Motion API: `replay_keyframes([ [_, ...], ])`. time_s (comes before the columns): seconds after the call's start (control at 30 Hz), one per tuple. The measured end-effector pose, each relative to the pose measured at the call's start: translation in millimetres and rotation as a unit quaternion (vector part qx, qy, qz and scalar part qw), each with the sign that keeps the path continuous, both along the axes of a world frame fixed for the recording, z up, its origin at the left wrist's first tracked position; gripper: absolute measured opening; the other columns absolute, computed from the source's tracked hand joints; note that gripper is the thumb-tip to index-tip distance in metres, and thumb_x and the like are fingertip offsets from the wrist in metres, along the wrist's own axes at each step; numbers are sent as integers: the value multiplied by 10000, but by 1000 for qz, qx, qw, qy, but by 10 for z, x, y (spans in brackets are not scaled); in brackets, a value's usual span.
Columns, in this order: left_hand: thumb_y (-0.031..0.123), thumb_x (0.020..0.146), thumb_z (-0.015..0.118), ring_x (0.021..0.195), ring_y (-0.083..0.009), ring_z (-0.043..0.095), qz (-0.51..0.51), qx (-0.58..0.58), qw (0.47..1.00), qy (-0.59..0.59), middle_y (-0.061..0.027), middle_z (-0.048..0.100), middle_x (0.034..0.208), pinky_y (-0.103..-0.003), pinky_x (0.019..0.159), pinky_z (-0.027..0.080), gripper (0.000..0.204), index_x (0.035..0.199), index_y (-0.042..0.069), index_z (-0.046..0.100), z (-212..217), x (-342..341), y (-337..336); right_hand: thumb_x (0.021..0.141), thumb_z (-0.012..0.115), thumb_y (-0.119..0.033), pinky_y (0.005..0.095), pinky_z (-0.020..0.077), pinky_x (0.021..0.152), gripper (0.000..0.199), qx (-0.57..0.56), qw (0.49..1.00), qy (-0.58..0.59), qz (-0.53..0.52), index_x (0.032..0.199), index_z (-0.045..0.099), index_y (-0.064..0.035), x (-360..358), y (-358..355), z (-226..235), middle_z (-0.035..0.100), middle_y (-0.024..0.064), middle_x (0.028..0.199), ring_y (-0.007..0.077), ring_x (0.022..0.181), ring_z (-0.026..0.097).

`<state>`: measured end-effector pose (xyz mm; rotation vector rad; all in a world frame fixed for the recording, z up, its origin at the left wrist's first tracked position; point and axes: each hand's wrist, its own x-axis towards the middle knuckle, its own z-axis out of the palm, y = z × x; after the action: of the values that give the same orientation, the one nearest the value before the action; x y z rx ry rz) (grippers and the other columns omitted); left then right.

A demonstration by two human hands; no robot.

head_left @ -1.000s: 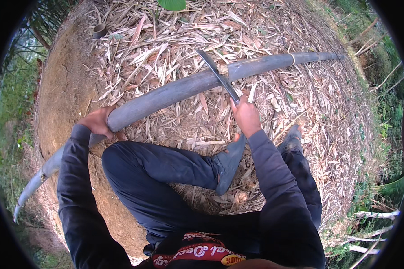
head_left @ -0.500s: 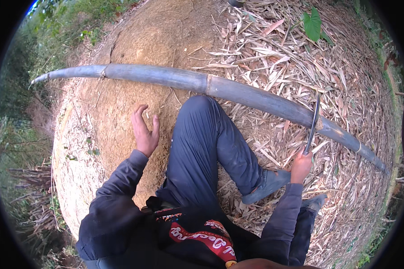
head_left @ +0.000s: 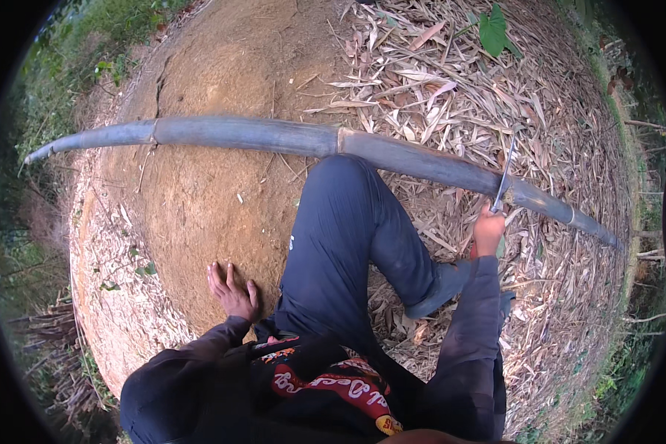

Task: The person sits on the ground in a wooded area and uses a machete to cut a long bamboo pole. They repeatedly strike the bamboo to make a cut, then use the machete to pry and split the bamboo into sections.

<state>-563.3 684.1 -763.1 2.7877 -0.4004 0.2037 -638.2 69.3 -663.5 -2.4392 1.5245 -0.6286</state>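
Note:
A long grey-blue bamboo pole lies across the ground in front of me, its thinner tip at the far left. My right hand is wrapped round the handle of a machete, just on the near side of the pole. The narrow blade points away from me and crosses the pole beside a node at the right. My left hand has its fingers spread, low over or resting on the bare soil left of my leg; it holds nothing. My bent knee is up against the pole's near side, around its middle.
Dry bamboo leaves cover the ground on the right, with bare brown soil to the left. A green leafy plant grows at the back. Stacked sticks lie at the left edge. My boot rests near my right forearm.
My left hand has dropped back toward me, down to the soil. My right hand has moved away from me, closer to the pole, with the machete still in it.

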Motion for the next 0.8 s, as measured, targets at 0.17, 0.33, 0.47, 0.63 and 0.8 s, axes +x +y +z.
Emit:
replay_keyframes([
  [0.17, 425, 967, 500, 1505, -505, 207, -6, 16, 1000, -24, -298, 227, 1624, -628, 1202, 186, 708, 1557, 75, 324, -77, -83, -13, 968, 653, -310, 544, 525, 721, 385, 27, 998, -51, -37, 838, 627, 52, 320, 468, -38, 687, 255, 752, 459, 760, 690],
  [0.33, 508, 1010, 408, 1516, -487, 201, -8, 54, 997, -61, -290, 217, 1636, -642, 1191, 190, 710, 1580, 97, 303, -77, -97, 41, 972, 651, -282, 508, 503, 661, 353, 70, 984, -153, -63, 824, 630, 38, 452, 799, -84, 652, 215, 689, 432, 685, 668],
  [0.47, 499, 1024, 392, 1516, -489, 202, -28, 64, 996, -57, -294, 222, 1633, -632, 1195, 190, 698, 1580, 89, 294, -32, -22, -12, 969, 654, -269, 509, 506, 663, 328, 96, 980, -160, -74, 848, 615, 34, 392, 758, -111, 661, 217, 711, 431, 702, 671],
  [0.63, 503, 1034, 380, 1510, -482, 221, -35, 79, 994, -73, -297, 240, 1624, -616, 1199, 198, 687, 1563, 70, 313, -64, 7, 47, 964, 654, -300, 542, 533, 716, 336, 125, 979, -144, -72, 899, 614, 27, 408, 798, -39, 695, 237, 769, 454, 774, 696],
  [0.8, 481, 1019, 434, 1486, -463, 280, -16, 58, 995, -84, -287, 277, 1610, -595, 1195, 233, 665, 1535, 66, 367, -15, -35, 16, 981, 628, -315, 554, 531, 697, 364, 127, 986, -103, -40, 897, 620, 40, 286, 817, 180, 693, 247, 758, 463, 755, 691],
])
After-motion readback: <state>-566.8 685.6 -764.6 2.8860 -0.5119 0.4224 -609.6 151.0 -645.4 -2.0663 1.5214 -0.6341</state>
